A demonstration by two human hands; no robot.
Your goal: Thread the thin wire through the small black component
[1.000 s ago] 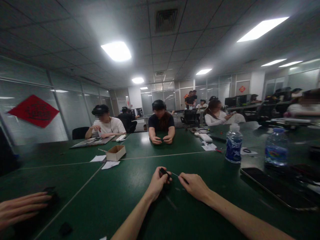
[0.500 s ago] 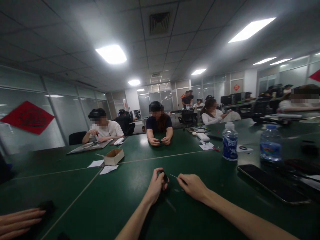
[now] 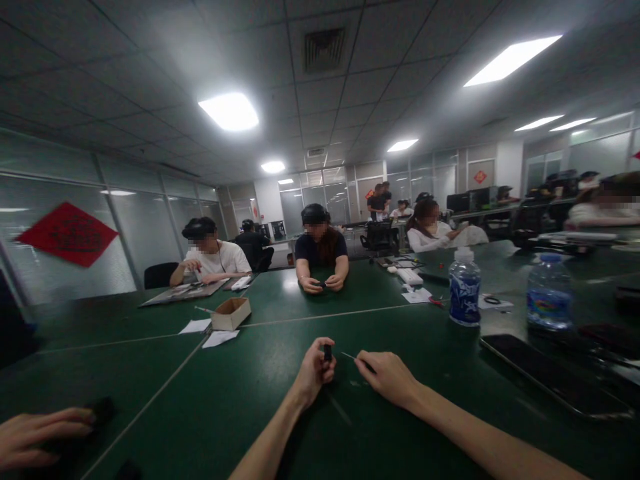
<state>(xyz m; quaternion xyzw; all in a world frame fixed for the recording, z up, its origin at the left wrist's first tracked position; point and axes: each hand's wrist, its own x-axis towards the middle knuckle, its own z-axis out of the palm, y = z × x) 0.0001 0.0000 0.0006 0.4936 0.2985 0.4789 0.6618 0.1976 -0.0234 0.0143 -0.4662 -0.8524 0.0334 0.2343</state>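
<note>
Left hand [image 3: 313, 373] is pinching a small black part [image 3: 327, 351] upright, right hand [image 3: 387, 377] is pinching a thin tool [image 3: 350, 356] just beside it; seating the tip likely needs steady alignment.

table [image 3: 210, 400]: cardboard box [image 3: 231, 313] far left, papers [image 3: 220, 338] just before it | two bottles [image 3: 465, 288] right (well apart) | phone [image 3: 550, 375] before the bottles | both hands centre, near edge

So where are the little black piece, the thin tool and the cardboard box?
small black part [image 3: 327, 351], head view, on its upper end above the left hand's fingers.
thin tool [image 3: 349, 355], head view, on its bare shaft.
cardboard box [image 3: 231, 315], head view, on its front wall.
</note>
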